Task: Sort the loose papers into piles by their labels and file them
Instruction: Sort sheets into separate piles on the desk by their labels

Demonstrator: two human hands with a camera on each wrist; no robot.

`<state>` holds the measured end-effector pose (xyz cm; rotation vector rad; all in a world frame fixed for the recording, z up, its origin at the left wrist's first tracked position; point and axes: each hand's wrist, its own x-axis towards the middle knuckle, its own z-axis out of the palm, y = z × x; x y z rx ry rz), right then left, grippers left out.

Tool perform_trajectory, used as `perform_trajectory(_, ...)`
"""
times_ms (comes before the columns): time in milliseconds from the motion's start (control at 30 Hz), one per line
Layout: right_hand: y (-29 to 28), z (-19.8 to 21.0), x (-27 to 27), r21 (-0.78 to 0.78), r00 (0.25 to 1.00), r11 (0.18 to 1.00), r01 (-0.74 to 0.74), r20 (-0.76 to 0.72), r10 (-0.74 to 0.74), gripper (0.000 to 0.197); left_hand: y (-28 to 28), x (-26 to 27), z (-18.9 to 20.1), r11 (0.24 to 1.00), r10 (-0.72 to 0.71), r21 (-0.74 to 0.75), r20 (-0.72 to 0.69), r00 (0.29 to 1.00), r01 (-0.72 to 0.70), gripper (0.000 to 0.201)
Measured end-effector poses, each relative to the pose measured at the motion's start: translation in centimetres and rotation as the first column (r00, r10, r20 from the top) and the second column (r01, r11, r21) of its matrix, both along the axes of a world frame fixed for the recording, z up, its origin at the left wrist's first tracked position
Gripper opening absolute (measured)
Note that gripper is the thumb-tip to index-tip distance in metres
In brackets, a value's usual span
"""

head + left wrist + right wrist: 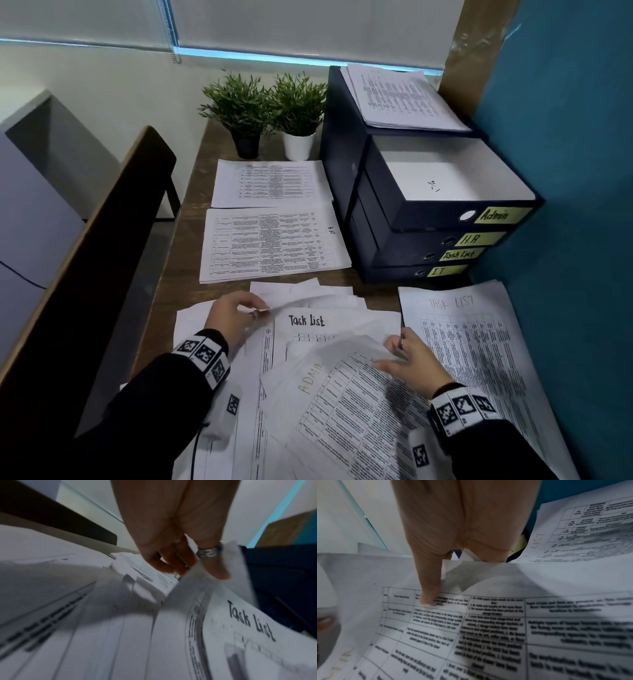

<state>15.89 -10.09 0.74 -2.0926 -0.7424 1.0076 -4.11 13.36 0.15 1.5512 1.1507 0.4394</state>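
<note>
Loose printed sheets (260, 363) lie fanned across the near table. My left hand (262, 308) pinches the top left corner of a sheet labelled "Task List" (306, 320). In the left wrist view the ringed thumb (216, 566) lies on that Task List sheet (248, 620), with the other fingers under it. My right hand (383, 354) holds the raised far edge of a sheet marked "ADMIN" (342, 394). The right wrist view shows its thumb (428, 599) on the printed table (488, 628), the fingers hidden beneath. Stacked dark box files (404, 253) are labelled Admin, H.R, Task List and IT; the Admin box (445, 181) is open.
A sorted "TASK LIST" pile (472, 349) lies at the right, an "HR" pile (274, 243) and another pile (270, 183) lie further back. More sheets (400, 96) rest on top of the files. Two potted plants (270, 109) stand behind. A blue partition (565, 154) bounds the right, a dark board (102, 257) the left.
</note>
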Motion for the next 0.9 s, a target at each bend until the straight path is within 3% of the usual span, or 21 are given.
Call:
perform_trajectory(67,0.0,-0.1,-0.1,0.023,0.999,1.0,0.012,-0.043,-0.011,0.022,-0.1,-0.4,1.0,0.972,-0.138,-0.175,0.124,0.983,0.158,0.027)
perform_trajectory(200,0.0,0.0,0.0,0.0,0.997,1.0,-0.008,-0.077,0.008,0.022,-0.2,-0.9,1.8,0.864,-0.409,-0.281,0.096,0.907,0.419,0.024)
perform_trajectory(267,-0.1,0.4,-0.1,-0.024,0.994,0.999,-0.028,-0.108,0.026,0.019,-0.3,-1.2,2.2,0.797,-0.432,-0.399,0.147,0.89,0.453,0.014)
perform_trajectory(333,-0.1,0.6,-0.3,-0.028,0.994,0.998,-0.049,-0.104,0.045,0.018,-0.3,-1.0,2.2,0.767,-0.392,-0.487,0.161,0.906,0.418,0.037)
perform_trajectory(367,-0.1,0.7,-0.4,-0.033,0.994,0.998,-0.058,-0.096,0.055,0.019,-0.1,-0.7,1.9,0.799,-0.338,-0.481,0.136,0.931,0.361,0.042)
perform_trajectory(467,0.0,0.6,-0.6,-0.052,0.995,0.997,-0.065,-0.077,0.061,0.025,0.4,0.4,-0.2,0.946,-0.065,-0.318,0.004,0.998,0.063,0.016)
perform_trajectory(500,0.0,0.5,-0.7,-0.058,0.996,0.996,-0.067,-0.066,0.063,0.026,0.6,0.8,-1.3,0.97,-0.031,-0.243,-0.071,0.997,0.013,0.027)
perform_trajectory(633,-0.3,0.3,-0.8,-0.086,0.996,0.993,-0.082,-0.025,0.08,0.024,0.3,1.7,-2.7,0.985,-0.071,-0.166,-0.193,0.979,0.038,0.049)
perform_trajectory(733,-0.6,0.0,-0.8,-0.102,0.997,0.992,-0.08,-0.014,0.079,0.023,0.4,1.7,-3.3,0.995,-0.092,-0.066,-0.238,0.967,0.079,0.036)
perform_trajectory(800,-0.7,-0.3,-0.7,-0.108,0.996,0.99,-0.086,0.002,0.086,0.024,0.4,1.6,-3.5,0.997,-0.062,-0.06,-0.147,0.987,0.053,0.022)
perform_trajectory(900,-0.7,-0.3,-0.6,-0.139,0.993,0.984,-0.109,0.017,0.113,0.023,0.3,1.3,-4.3,0.997,-0.052,-0.07,-0.142,0.988,0.042,0.028)
